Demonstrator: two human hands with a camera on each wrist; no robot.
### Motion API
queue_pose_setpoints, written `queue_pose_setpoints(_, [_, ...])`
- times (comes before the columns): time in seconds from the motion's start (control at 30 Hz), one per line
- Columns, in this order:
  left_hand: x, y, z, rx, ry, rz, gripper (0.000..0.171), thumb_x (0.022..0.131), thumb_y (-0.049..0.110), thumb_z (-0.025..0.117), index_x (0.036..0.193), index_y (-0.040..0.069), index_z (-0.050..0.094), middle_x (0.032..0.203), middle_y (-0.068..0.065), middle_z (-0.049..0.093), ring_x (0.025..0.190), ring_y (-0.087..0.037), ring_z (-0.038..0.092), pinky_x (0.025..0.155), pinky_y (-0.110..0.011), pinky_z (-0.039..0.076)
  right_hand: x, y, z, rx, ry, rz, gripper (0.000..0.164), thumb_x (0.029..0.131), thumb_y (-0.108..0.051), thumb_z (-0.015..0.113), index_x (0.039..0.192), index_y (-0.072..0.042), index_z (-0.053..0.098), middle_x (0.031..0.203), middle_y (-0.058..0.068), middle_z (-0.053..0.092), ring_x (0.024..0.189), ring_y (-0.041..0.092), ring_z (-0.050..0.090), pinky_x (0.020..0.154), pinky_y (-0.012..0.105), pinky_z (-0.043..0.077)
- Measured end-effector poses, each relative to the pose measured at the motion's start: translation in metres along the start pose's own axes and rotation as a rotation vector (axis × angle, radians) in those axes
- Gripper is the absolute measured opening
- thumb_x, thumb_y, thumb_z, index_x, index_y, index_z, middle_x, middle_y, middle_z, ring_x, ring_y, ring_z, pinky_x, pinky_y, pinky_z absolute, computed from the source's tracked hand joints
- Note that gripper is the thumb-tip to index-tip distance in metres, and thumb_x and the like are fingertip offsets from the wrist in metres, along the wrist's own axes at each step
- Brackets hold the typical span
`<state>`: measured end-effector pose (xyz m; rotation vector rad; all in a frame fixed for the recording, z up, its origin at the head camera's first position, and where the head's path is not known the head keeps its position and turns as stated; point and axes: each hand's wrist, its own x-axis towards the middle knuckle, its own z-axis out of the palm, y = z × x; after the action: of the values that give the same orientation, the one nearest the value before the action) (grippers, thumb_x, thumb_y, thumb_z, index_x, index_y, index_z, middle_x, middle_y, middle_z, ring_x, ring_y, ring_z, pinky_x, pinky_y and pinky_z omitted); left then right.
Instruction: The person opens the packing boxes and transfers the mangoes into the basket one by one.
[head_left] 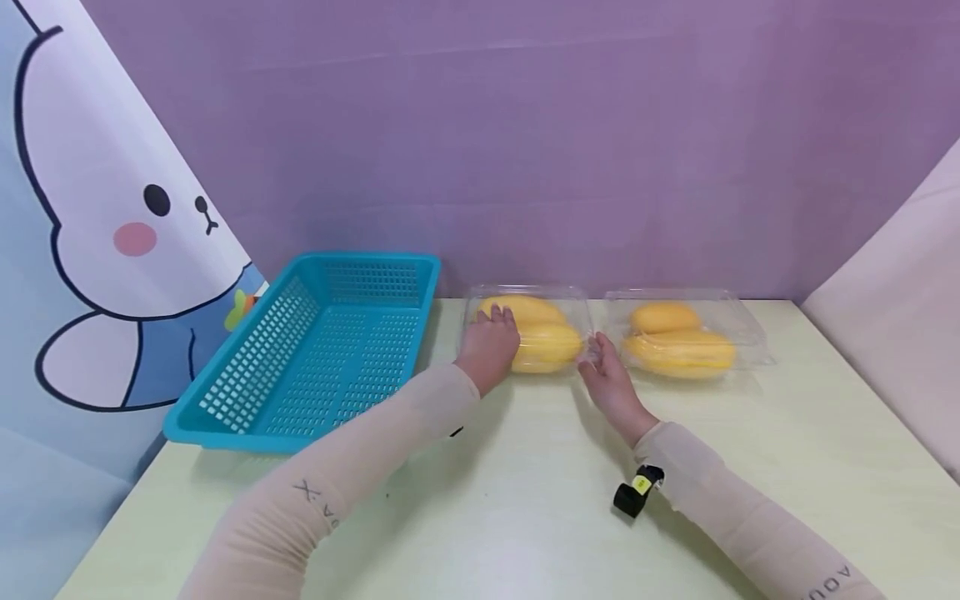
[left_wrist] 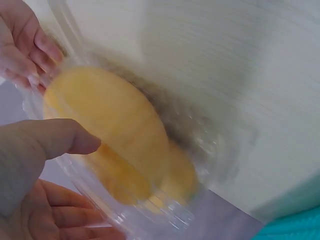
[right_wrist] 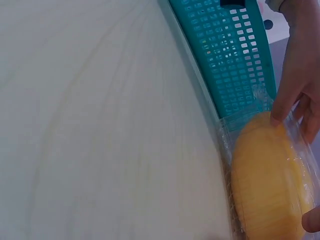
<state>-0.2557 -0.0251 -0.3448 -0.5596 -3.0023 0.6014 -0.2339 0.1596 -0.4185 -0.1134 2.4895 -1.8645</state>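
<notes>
A clear plastic clamshell box (head_left: 576,310) holds yellow mangoes (head_left: 547,346) and stands at the back of the table. My left hand (head_left: 491,348) lies over the box's left part. In the left wrist view its thumb (left_wrist: 70,137) reaches across the lid while the fingers (left_wrist: 75,217) are on the far side, so the hand grips the box. At the box's right end, my right hand (head_left: 611,387) holds the corner between thumb and fingers. In the right wrist view, a mango (right_wrist: 265,180) shows through the plastic, with a right thumb (right_wrist: 312,220) at the lower edge.
A blue-green perforated basket (head_left: 247,442) stands left of the box. A second clear box (head_left: 738,325) with yellow mangoes (head_left: 678,354) stands to the right. A purple backdrop (head_left: 525,167) rises behind the table (head_left: 525,517).
</notes>
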Motion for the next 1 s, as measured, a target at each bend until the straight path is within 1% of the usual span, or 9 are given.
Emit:
queue_pose_setpoints(0.03, [0.000,0.002,0.000,-0.008,0.003,0.009,0.050,0.099,0.017,0.043,0.143,-0.002,0.033,0.143,-0.019,0.041,0.125,-0.036,0.048,0.089,-0.038,0.052,0.000,0.000,0.000,-0.003,0.001,0.000,0.064,0.100,-0.009,0.039,0.148,0.003,0.001,0.154,0.023,0.013,0.134,0.039,0.028,0.113,0.046,0.023])
queue_pose_setpoints(0.13, [0.002,0.009,-0.002,0.002,0.007,0.051,0.052,0.098,0.016,0.046,0.145,0.000,0.032,0.145,-0.017,0.039,0.126,-0.035,0.047,0.088,-0.037,0.052,0.000,0.001,0.000,-0.010,0.006,0.005,0.063,0.100,-0.009,0.040,0.149,0.003,0.002,0.154,0.023,0.014,0.135,0.038,0.027,0.114,0.045,0.021])
queue_pose_setpoints(0.2, [0.003,0.012,-0.004,0.006,-0.010,0.077,0.054,0.097,0.017,0.047,0.146,0.001,0.030,0.147,-0.016,0.037,0.128,-0.035,0.045,0.089,-0.036,0.052,0.000,0.001,0.001,-0.010,0.010,0.008,0.063,0.100,-0.009,0.040,0.148,0.004,0.002,0.154,0.023,0.014,0.135,0.038,0.027,0.114,0.045,0.021])
queue_pose_setpoints(0.37, [0.005,0.017,-0.008,-0.025,-0.055,0.120,0.061,0.095,0.022,0.051,0.147,0.003,0.027,0.150,-0.014,0.032,0.132,-0.036,0.038,0.097,-0.038,0.046,0.000,-0.001,0.001,0.008,0.016,0.011,0.063,0.100,-0.009,0.041,0.149,0.003,0.003,0.154,0.023,0.014,0.137,0.038,0.025,0.114,0.044,0.022])
queue_pose_setpoints(0.53, [0.009,0.022,-0.009,-0.071,-0.063,0.150,0.064,0.095,0.027,0.053,0.148,0.003,0.026,0.151,-0.014,0.030,0.135,-0.034,0.035,0.104,-0.041,0.040,-0.001,-0.001,0.000,0.002,0.013,0.007,0.063,0.100,-0.011,0.040,0.149,0.003,0.002,0.154,0.023,0.013,0.137,0.039,0.024,0.114,0.045,0.021])
queue_pose_setpoints(0.77, [0.015,0.033,-0.011,-0.102,-0.056,0.172,0.067,0.095,0.032,0.054,0.148,0.004,0.025,0.152,-0.011,0.028,0.137,-0.030,0.033,0.106,-0.041,0.037,-0.001,-0.001,0.000,-0.014,0.013,0.017,0.065,0.100,-0.013,0.041,0.149,0.003,0.002,0.154,0.023,0.013,0.138,0.040,0.023,0.113,0.046,0.021])
queue_pose_setpoints(0.9, [0.020,0.039,-0.012,-0.106,-0.032,0.191,0.065,0.095,0.031,0.053,0.148,0.006,0.027,0.152,-0.010,0.029,0.136,-0.028,0.034,0.105,-0.040,0.038,0.000,0.000,0.000,-0.021,0.025,0.024,0.065,0.100,-0.014,0.042,0.149,0.002,0.003,0.154,0.022,0.015,0.137,0.039,0.025,0.113,0.045,0.023])
queue_pose_setpoints(1.0, [0.023,0.043,-0.013,-0.094,-0.007,0.210,0.064,0.095,0.031,0.054,0.148,0.007,0.029,0.152,-0.009,0.031,0.135,-0.028,0.036,0.103,-0.039,0.040,0.001,0.000,0.000,-0.016,0.016,0.022,0.065,0.100,-0.015,0.041,0.149,0.002,0.002,0.154,0.022,0.014,0.138,0.039,0.023,0.113,0.045,0.023])
